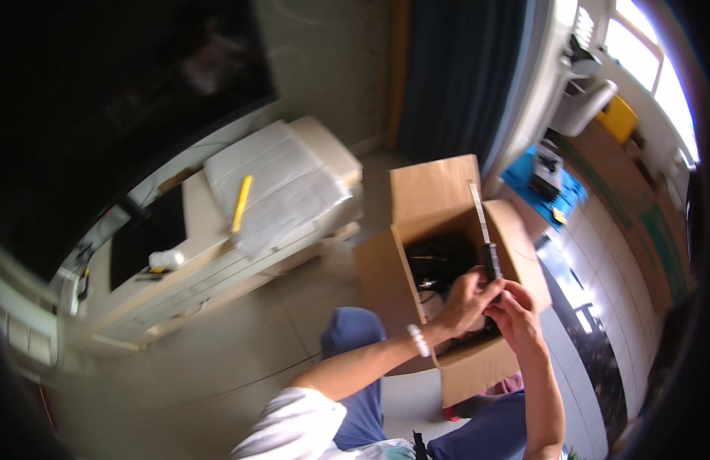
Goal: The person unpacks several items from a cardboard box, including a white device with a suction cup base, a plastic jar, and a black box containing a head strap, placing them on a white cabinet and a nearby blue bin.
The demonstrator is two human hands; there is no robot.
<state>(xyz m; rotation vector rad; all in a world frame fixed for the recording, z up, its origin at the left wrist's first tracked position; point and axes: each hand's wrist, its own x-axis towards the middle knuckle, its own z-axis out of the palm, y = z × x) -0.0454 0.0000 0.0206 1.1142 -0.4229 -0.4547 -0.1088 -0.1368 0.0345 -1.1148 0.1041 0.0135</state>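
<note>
My left hand (465, 300), with a white beaded bracelet at its wrist, and my right hand (517, 317) meet over the right side of an open cardboard box (409, 264). Between them they hold a black-handled tool (491, 261). A long, narrow, pale blade or strip (480, 213) extends from its handle towards the box's far flap; the tool looks like a snap-off utility knife. My fingers hide the near end of the handle. Inside the box lie dark objects (435, 261), too shadowed to identify.
A low cabinet (326, 144) at left carries a grey wrapped panel (280, 172) and a yellow strip (242, 204). Behind it is a large dark screen (131, 86). Right of the box, a boxed item (547, 169) rests on blue material (519, 169). My blue-clad knee (352, 328) is beside the box.
</note>
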